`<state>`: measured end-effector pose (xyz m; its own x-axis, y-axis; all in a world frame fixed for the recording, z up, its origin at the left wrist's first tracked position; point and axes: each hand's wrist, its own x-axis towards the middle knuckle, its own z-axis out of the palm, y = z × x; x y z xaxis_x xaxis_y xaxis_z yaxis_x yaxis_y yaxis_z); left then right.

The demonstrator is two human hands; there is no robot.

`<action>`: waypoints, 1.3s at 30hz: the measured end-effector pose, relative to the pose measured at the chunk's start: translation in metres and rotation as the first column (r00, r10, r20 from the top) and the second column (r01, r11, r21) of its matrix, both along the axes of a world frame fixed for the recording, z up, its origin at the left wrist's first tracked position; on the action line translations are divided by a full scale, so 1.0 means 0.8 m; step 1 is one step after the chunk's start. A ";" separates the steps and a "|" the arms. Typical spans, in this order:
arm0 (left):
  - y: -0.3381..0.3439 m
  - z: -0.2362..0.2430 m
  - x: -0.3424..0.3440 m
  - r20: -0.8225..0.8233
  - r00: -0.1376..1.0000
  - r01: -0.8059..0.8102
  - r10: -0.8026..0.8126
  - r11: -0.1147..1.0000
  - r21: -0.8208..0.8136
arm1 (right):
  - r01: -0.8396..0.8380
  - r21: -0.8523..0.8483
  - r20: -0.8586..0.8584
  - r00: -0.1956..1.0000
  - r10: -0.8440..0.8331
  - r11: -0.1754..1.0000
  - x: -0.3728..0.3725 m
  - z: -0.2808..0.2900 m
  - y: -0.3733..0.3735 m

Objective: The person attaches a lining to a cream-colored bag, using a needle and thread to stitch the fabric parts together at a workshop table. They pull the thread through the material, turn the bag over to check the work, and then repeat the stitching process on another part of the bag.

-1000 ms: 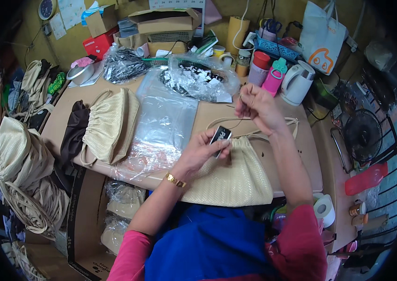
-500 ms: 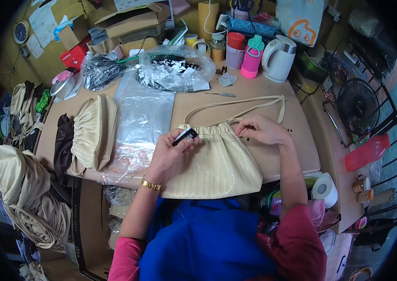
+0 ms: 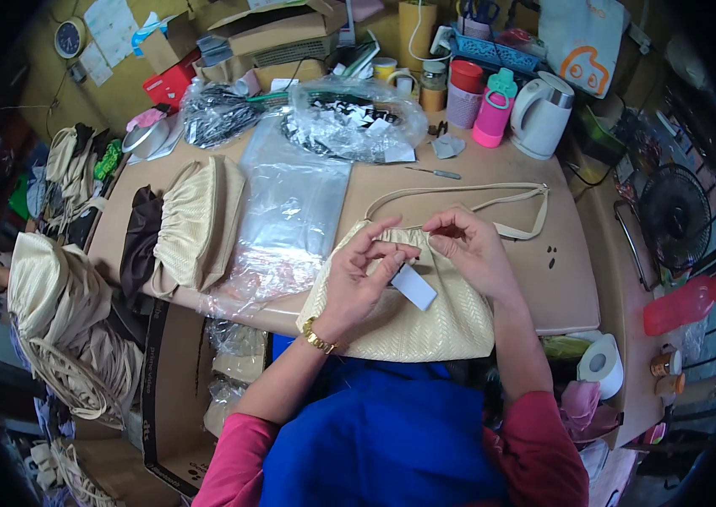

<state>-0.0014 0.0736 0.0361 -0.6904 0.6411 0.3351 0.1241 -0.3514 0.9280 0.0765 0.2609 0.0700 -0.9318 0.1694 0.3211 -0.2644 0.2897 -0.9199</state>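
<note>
Closer to the left hand (image 3: 359, 275) than right hand (image 3: 474, 251), both grips unclear, a tag (image 3: 414, 288) slants toward the near desk edge (image 3: 562, 328).

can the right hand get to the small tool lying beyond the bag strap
Probably yes: the right hand is close, and only the flat strap lies between it and the small tool.

Left hand (image 3: 366, 272) and right hand (image 3: 469, 247) close together, fingers bent, over cream woven bag (image 3: 413, 331). White tag (image 3: 414, 287) just below left thumb. Bag on surface (image 3: 493, 173), strap (image 3: 459, 187) looped beyond. Plastic sheets (image 3: 294, 198) lie left; kettle (image 3: 541, 118) at far right.
</note>
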 end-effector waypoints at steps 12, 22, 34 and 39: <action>-0.005 0.016 0.013 -0.553 0.828 -0.252 0.090 0.942 -0.223 | 0.040 0.109 -0.090 0.995 -0.031 0.993 0.014 -0.007 -0.029; 0.044 0.048 -0.019 -0.731 0.683 -0.307 0.009 0.911 -0.276 | 0.225 -0.541 -0.134 0.928 -0.347 0.811 0.047 0.005 0.005; 0.170 -0.054 -0.095 -0.581 0.784 -0.396 -0.220 0.544 -0.740 | 0.201 0.056 0.178 0.962 -0.208 0.978 0.013 -0.041 0.098; 0.147 -0.069 -0.122 0.281 0.956 0.242 -0.088 0.780 -0.577 | 0.240 0.354 0.176 0.932 -0.317 0.904 -0.013 -0.052 0.077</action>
<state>-0.0989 0.1909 -0.0194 -0.5615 0.7682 -0.3076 -0.1231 0.2901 0.9491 0.0658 0.3222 0.0281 -0.9149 0.3556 0.1911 0.0726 0.6104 -0.7888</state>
